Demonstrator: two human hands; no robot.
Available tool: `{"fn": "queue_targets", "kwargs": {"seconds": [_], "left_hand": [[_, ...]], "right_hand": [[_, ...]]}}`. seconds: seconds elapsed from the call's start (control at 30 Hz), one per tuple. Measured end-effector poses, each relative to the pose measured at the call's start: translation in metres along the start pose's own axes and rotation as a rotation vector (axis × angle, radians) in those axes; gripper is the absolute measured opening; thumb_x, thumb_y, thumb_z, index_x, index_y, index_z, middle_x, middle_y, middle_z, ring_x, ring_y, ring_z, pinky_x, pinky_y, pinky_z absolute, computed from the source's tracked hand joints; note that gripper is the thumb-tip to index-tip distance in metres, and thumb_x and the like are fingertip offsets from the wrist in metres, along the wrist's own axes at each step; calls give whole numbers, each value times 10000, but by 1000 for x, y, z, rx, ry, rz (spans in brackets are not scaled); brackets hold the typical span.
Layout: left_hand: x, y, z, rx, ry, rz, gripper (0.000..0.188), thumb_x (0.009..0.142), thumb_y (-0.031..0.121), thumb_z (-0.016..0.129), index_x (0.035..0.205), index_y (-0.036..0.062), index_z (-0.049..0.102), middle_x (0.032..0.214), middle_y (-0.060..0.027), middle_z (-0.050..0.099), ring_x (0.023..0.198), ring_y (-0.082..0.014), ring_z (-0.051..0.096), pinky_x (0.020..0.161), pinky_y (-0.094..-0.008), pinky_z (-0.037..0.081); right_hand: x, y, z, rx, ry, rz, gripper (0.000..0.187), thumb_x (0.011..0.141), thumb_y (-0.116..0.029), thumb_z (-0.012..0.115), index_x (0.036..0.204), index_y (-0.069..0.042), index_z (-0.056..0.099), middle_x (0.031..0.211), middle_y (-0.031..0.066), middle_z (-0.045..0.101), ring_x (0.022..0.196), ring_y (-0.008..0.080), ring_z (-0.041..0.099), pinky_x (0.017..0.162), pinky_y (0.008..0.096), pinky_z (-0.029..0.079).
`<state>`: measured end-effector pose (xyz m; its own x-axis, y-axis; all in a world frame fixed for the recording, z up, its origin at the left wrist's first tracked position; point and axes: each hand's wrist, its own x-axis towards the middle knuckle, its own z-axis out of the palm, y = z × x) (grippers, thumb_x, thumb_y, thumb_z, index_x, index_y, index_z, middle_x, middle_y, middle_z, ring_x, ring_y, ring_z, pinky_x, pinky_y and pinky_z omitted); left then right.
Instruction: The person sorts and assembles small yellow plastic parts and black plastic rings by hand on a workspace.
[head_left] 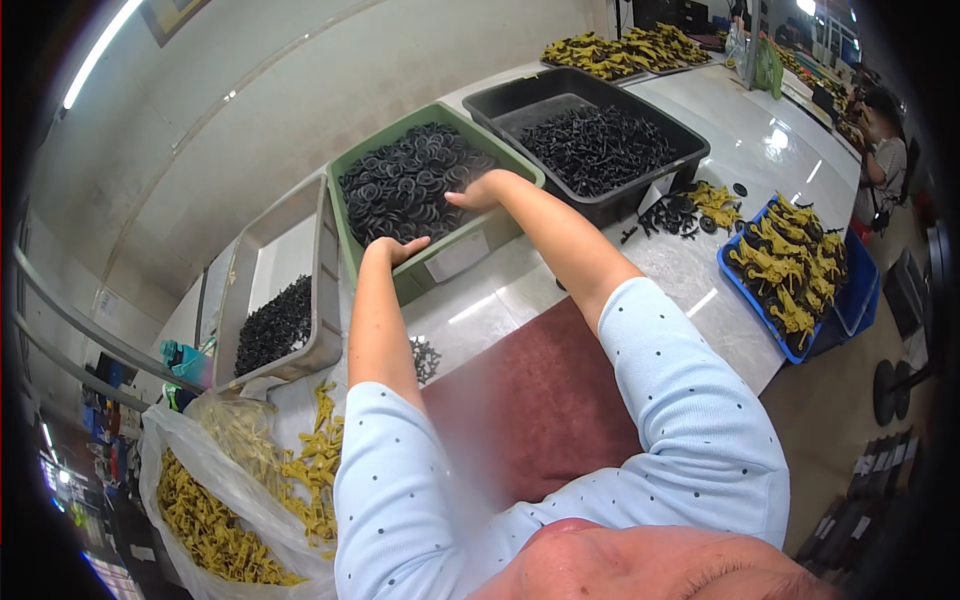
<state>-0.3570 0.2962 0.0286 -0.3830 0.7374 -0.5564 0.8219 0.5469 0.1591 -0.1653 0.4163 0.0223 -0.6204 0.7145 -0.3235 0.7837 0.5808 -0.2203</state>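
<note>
Left hand [393, 250], right hand [482, 189] at green bin [411, 285] of black rings [400, 182]; I can't tell grasp. Far right, yellow-black pieces [785, 262] look done; near left, yellow parts [215, 522] remain.

Fingers [414, 243] at green bin [408, 284] of black rings [405, 182]

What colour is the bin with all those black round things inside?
The bin is a soft green; the head view shows it best.

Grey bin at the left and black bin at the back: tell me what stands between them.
The green bin, heaped with black rings, stands between the grey bin and the black bin; the head view shows it.
</note>
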Motion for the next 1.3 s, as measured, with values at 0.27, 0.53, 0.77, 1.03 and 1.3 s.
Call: {"fn": "queue_targets", "kwargs": {"seconds": [0.27, 0.53, 0.77, 1.03, 1.3], "left_hand": [[16, -31, -7, -127, 102, 17, 1042, 624, 813, 577, 1243, -24, 542, 1310, -212, 504, 1219, -317, 484, 994, -414, 390], [28, -31, 8, -325, 131, 251, 1059, 672, 614, 727, 1448, 78, 246, 1337, -214, 466, 1223, -304, 462, 994, -429, 384], [31, -16, 12, -883, -132, 507, 914, 772, 612, 636, 1438, 106, 268, 1378, -192, 406, 1286, -258, 362, 1008, -404, 357], [-20, 11, 4, -878, 52, 467, 863, 698, 334, 814, 1365, 76, 331, 1209, -174, 531, 1062, -247, 545, 854, -360, 474], [-75, 50, 0, -760, 550, 687, 822, 617, 330, 811, 1288, 54, 426, 1120, -189, 579, 986, -270, 596, 811, -364, 497]], "right_hand": [[-11, -26, -14, 120, -17, -81, 818, 899, -681, 172, 1331, -49, 462, 1454, 160, 336, 1352, 319, 301, 1099, 421, 249], [3, -44, -2, 377, -212, -146, 857, 846, -731, 335, 1407, -84, 367, 1479, 138, 309, 1351, 289, 306, 1078, 421, 275], [45, -32, 22, 710, -253, -109, 840, 855, -722, 322, 1399, -85, 384, 1453, 130, 359, 1323, 271, 353, 1036, 456, 331], [-1, -55, 2, 814, -51, -123, 535, 884, -479, 548, 1293, -134, 536, 1305, 114, 515, 1156, 217, 496, 938, 355, 414], [-81, -46, -23, 1125, 287, -220, 399, 879, -406, 584, 1216, -193, 569, 1196, 76, 561, 1123, 198, 486, 876, 396, 429]]}}
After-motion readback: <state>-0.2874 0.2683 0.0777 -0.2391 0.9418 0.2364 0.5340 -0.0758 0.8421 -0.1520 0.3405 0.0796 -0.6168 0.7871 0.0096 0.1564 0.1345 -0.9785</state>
